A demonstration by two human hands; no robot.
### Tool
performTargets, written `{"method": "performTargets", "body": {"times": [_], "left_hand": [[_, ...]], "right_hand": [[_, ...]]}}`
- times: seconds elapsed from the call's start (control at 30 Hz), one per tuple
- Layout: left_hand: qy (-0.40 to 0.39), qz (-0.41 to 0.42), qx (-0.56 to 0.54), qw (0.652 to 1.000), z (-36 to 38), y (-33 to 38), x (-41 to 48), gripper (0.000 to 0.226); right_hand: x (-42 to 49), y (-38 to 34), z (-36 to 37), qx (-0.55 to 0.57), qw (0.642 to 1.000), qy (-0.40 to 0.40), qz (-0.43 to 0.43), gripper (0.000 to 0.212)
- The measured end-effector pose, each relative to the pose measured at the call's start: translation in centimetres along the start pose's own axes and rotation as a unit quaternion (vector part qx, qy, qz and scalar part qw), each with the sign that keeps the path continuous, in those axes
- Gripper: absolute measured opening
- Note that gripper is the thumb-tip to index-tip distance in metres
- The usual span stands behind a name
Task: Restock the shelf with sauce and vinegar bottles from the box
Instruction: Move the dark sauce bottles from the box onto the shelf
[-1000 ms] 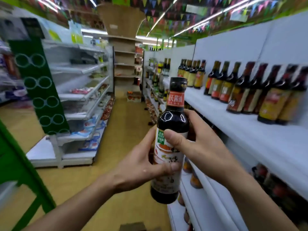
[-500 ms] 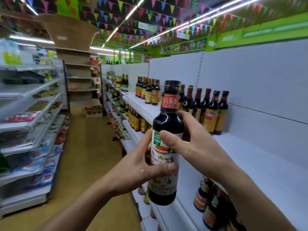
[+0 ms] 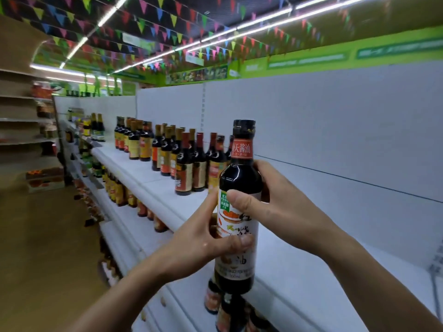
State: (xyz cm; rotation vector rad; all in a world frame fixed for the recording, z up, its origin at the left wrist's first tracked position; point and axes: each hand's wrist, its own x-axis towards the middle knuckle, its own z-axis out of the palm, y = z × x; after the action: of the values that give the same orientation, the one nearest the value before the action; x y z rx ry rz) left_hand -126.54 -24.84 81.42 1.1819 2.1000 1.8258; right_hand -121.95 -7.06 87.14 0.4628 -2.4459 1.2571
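Strings of coloured pennant flags point(image 3: 167, 17) overhead, crossing long ceiling light strips point(image 3: 263, 22); green signage band point(image 3: 335, 58) along the wall top; tan shelving point(image 3: 16, 121) far left, with blurred goods; yellowish aisle floor point(image 3: 36, 236) below.

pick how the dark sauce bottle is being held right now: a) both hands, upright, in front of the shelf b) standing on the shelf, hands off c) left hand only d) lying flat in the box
a: the left hand and right hand both grip the sauce bottle, which is upright in front of the white shelf.
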Motion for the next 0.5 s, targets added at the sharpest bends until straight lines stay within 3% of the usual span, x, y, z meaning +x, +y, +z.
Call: {"method": "performTargets", "body": {"times": [0.17,0.5], "left_hand": [[-0.042,0.017,-0.033,0.998,4.5,-0.8,4.4,0.064],[-0.135,0.018,-0.075,0.988,12.2,-2.5,10.7,0.071]], "right_hand": [[-1.3,2.5,-4.8,-0.029,0.999,0.031,0.031,0.062],[-5.1,6.8,-11.6,-0.078,0.987,0.091,0.103,0.045]]}}
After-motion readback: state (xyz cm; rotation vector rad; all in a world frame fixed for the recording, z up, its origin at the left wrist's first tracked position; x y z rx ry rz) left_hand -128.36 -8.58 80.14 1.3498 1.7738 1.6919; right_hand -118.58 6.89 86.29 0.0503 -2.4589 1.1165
